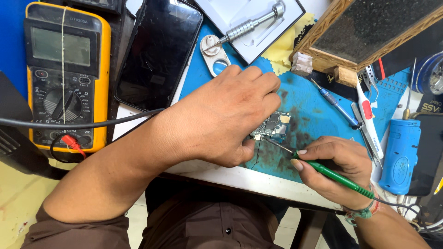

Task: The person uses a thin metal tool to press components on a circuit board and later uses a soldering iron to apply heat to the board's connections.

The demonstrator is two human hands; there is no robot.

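**Small circuit board held on the blue mat, green probe at its edge**

The left hand (226, 117) lies knuckles-up over the middle of the stained blue rubber work mat (318, 110), fingers curled down, and it pins the small rectangular circuit board (272, 126) with the thumb and fingertips. The board is flat, crowded with tiny metal chips and a pale square part at its right corner; it lies near the front edge of the mat, a little right of the middle.

The right hand (334, 168) is closed around a thin green plastic probe (337, 175) like a pen, between thumb and first fingers. Its fine metal needle touches, or almost touches, the lower edge of the board; I cannot tell which. A woven band sits on this wrist.

At the left edge of the table stands a yellow-and-black multimeter (64, 76) with a round dial and a grey screen; beside it lies a glossy black smartphone (159, 50), face up. At the back edge, a ribbed silver metal screwdriver (249, 25) rests in a white tray. At the right edge lie a slim blue screwdriver (337, 106), white-and-red tweezers (368, 117) and a chunky blue plastic tool (400, 154)
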